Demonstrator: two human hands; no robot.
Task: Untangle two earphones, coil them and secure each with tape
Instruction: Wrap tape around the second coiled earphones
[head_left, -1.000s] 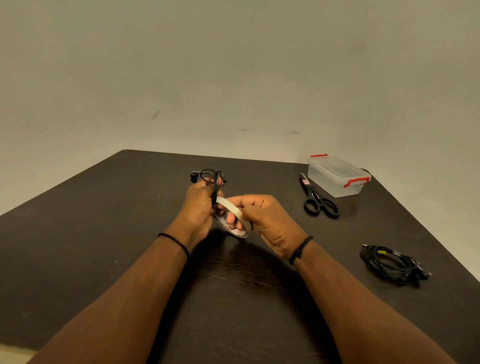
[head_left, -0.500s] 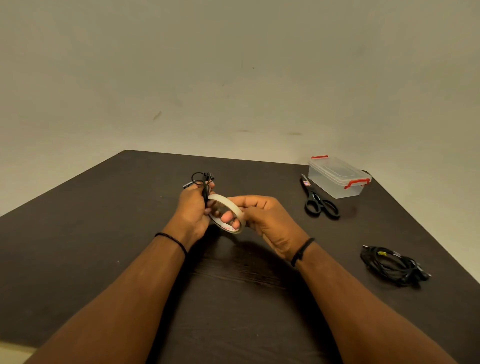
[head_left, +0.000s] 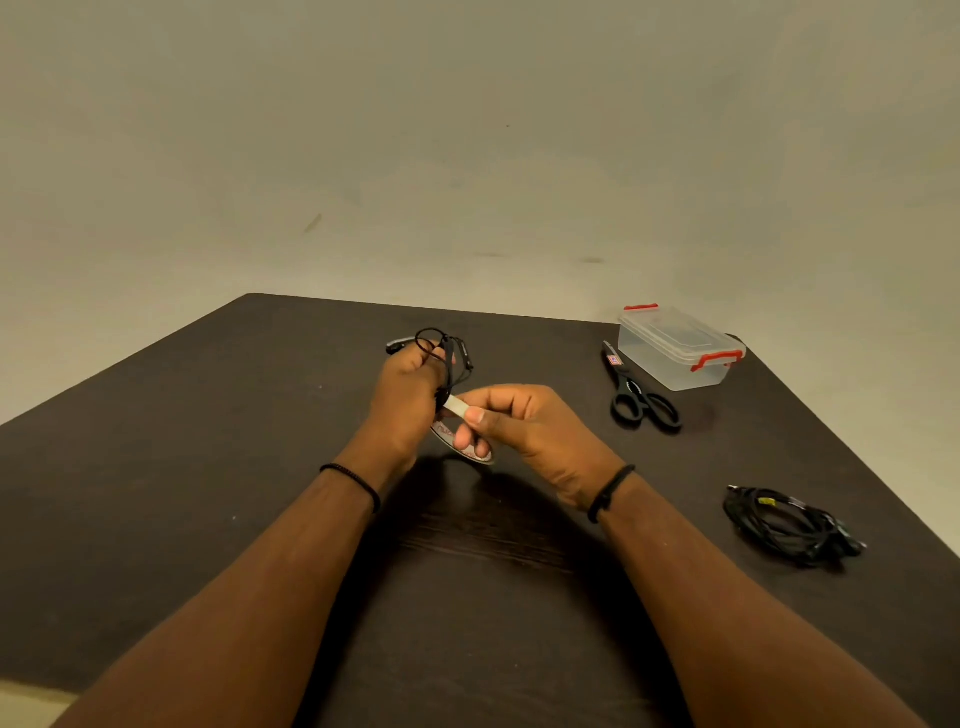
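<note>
My left hand (head_left: 408, 402) is closed around a coiled black earphone (head_left: 451, 353), whose loops and plug stick out above the fist. My right hand (head_left: 524, 423) holds a white tape roll (head_left: 462, 441) just right of it, thumb and forefinger pinching a short strip of tape that reaches to the coil. Both hands hover over the middle of the dark table (head_left: 156, 467). A second black earphone (head_left: 787, 527) lies coiled on the table at the right, with a small yellow piece on its cable.
Black scissors (head_left: 639, 397) lie at the back right, next to a clear plastic box (head_left: 680, 348) with red clips and its lid on. The table's right edge runs close behind the second earphone. A pale wall stands behind the table.
The tape roll has tipped lower under my right hand, and a strip of tape now stretches from it to the coil. The coil in my left hand turned slightly.
</note>
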